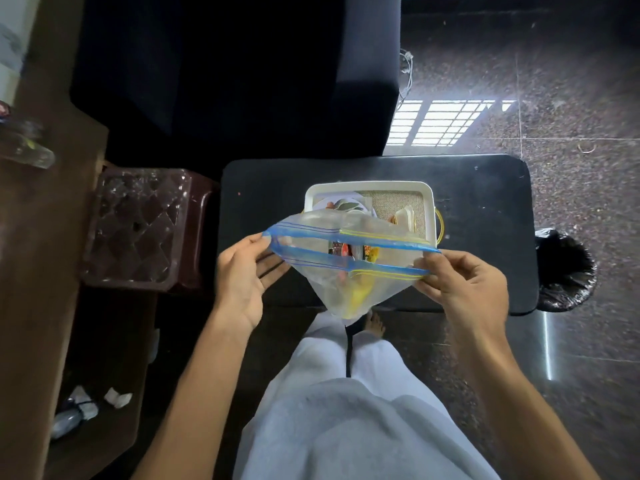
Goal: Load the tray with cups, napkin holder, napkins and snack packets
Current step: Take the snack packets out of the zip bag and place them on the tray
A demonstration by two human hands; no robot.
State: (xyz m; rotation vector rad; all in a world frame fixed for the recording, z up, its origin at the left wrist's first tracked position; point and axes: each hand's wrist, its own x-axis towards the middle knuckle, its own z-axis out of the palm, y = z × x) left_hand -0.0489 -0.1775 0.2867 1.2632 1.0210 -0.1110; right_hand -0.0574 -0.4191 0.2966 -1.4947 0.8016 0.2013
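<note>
In the middle of the frame, the left hand and right hand pinched the open zip bag above the tray.

A home, by the look of it a living room. Past the person's hands stands a low black rectangular table with rounded corners, and beyond that a dark upholstered sofa. The polished speckled dark stone floor beyond the right hand catches a barred patch of window light. Out to the left of the left hand sit a brown plastic stool with a diamond-patterned top and a brown wooden cabinet. Just outside the right hand, a small bin lined with a black plastic bag stands at the table's end.
</note>
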